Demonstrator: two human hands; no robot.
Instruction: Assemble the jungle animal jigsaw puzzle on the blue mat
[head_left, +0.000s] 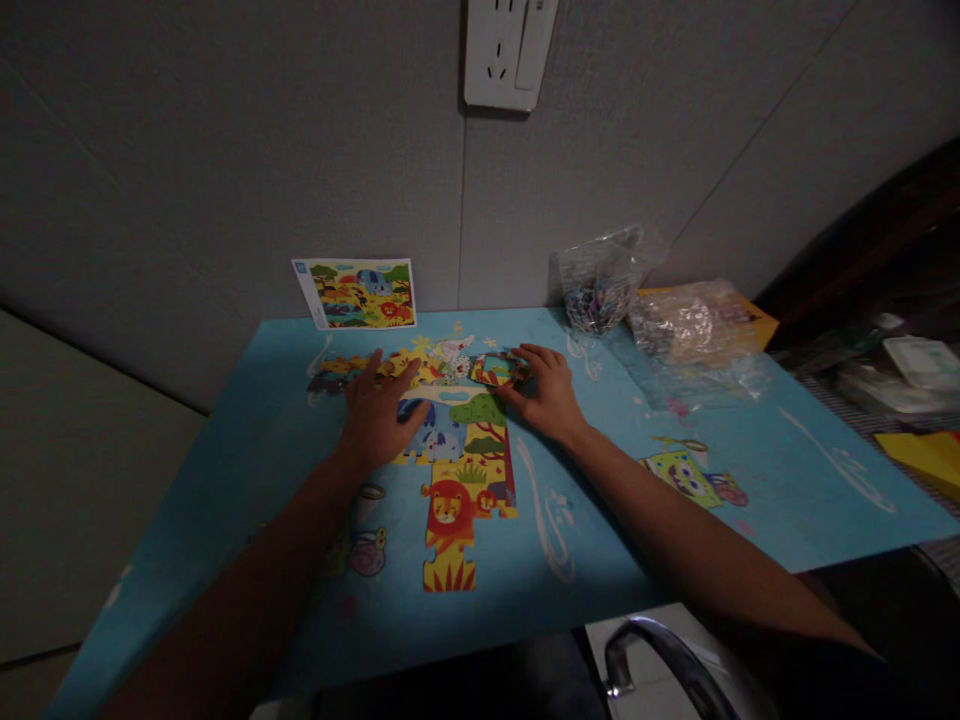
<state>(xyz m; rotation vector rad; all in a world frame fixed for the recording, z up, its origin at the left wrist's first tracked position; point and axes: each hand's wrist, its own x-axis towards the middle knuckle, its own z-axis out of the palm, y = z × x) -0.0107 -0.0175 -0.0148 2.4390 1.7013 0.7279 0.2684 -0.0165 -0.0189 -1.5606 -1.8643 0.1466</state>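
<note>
A partly joined jigsaw puzzle [448, 500] lies on the blue patterned tablecloth [247, 440], showing a lion, a tree and part of a blue elephant. My left hand [379, 415] rests with spread fingers over the puzzle's upper left edge and hides part of the elephant. Just beyond its fingertips sit loose yellow and brown puzzle pieces [334, 372]. My right hand [549, 395] has its thumb and fingers curled round the right end of some puzzle pieces [491, 369], above the puzzle's top right corner. How many pieces it holds is hidden.
A picture card [362, 295] leans against the grey wall [225, 170]. At the back right stand a clear bag [600, 285] of small pieces and crumpled plastic wrapping [694, 325] over a yellow box [757, 318]. A metal chair arm [660, 650] sits below the table's front edge.
</note>
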